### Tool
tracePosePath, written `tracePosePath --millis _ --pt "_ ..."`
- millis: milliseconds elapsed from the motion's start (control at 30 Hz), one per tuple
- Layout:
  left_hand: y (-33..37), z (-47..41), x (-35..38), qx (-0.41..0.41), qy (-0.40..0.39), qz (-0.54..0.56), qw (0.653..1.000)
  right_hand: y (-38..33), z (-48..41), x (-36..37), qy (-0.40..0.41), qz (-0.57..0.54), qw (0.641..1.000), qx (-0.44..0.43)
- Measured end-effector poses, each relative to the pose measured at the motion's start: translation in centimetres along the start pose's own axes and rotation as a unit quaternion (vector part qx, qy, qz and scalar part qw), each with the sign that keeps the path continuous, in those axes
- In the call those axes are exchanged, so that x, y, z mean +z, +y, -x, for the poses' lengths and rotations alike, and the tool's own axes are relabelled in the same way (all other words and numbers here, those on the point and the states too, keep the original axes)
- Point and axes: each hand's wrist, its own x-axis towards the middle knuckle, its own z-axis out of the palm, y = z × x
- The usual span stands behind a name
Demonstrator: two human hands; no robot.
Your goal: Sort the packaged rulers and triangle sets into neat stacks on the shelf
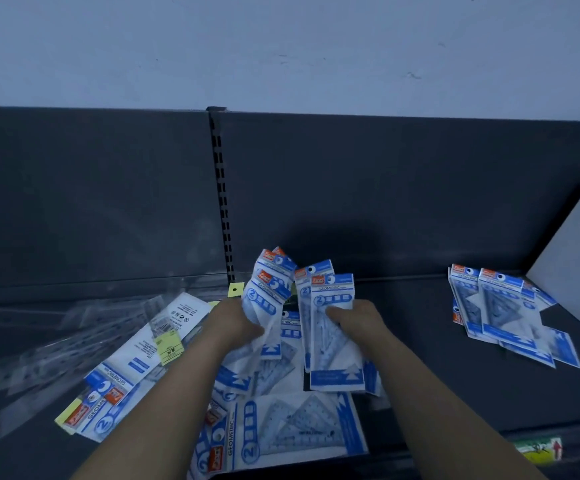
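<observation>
Below a pale wall (281, 46), a dark shelf (420, 348) bears our work. Our left hand (236, 322) grips fanned triangle packs (269, 289); our right hand (359, 320) clutches another bunch (333, 344) just beside, above a loose pile (292, 431). A stack (500, 306) lies well right, rulers (56, 341) left.

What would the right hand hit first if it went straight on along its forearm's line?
Probably the fanned packets in the left hand, then the shelf's back panel; depth is unclear.
</observation>
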Motion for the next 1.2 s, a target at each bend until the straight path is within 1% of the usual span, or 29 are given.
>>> tracePosePath --millis 133,233,333,433,533,600,667,733,833,967,1100,1200 --pt "0.0 0.5 0.2 0.000 0.022 0.031 0.999 0.5 0.2 2.3 -0.011 0.022 1.000 -0.001" --pt "-0.3 0.9 -0.2 -0.002 0.038 0.055 0.998 0.3 0.1 2.7 -0.007 0.049 0.999 -0.018" --pt "-0.5 1.4 -1.5 -0.006 0.043 0.091 0.995 -0.4 -0.2 1.0 0.022 0.123 0.991 -0.045" --pt "0.2 2.6 -1.9 0.016 -0.005 0.047 0.999 -0.8 -0.1 -1.2 0.021 0.211 0.976 -0.044" --pt "0.9 3.6 0.0 0.023 -0.058 0.035 0.997 -0.7 1.1 -2.0 -0.020 0.316 0.948 -0.005" --pt "1.1 3.4 1.4 0.042 -0.057 -0.008 0.997 -0.6 1.9 -1.9 -0.037 0.360 0.932 0.005" --pt "1.4 3.1 2.1 0.044 -0.044 -0.044 0.997 -0.6 2.6 -1.9 -0.038 0.389 0.920 -0.004" --pt "1.9 2.7 2.0 0.047 -0.047 -0.061 0.996 -0.7 3.3 -1.9 -0.040 0.391 0.919 -0.023" --pt "2.5 2.4 1.6 0.056 -0.059 -0.038 0.996 -0.6 3.9 -1.7 -0.032 0.373 0.926 -0.042" --pt "2.3 1.9 0.9 0.056 -0.027 -0.031 0.998 0.0 3.7 -1.5 -0.021 0.346 0.938 -0.022" --pt "2.4 1.4 0.5 0.068 -0.038 0.076 0.994 0.1 3.6 -3.0 0.035 0.300 0.953 -0.025" --pt "3.0 1.3 0.0 0.104 -0.013 0.136 0.985 -0.5 3.6 -4.4 0.099 0.225 0.969 -0.036"
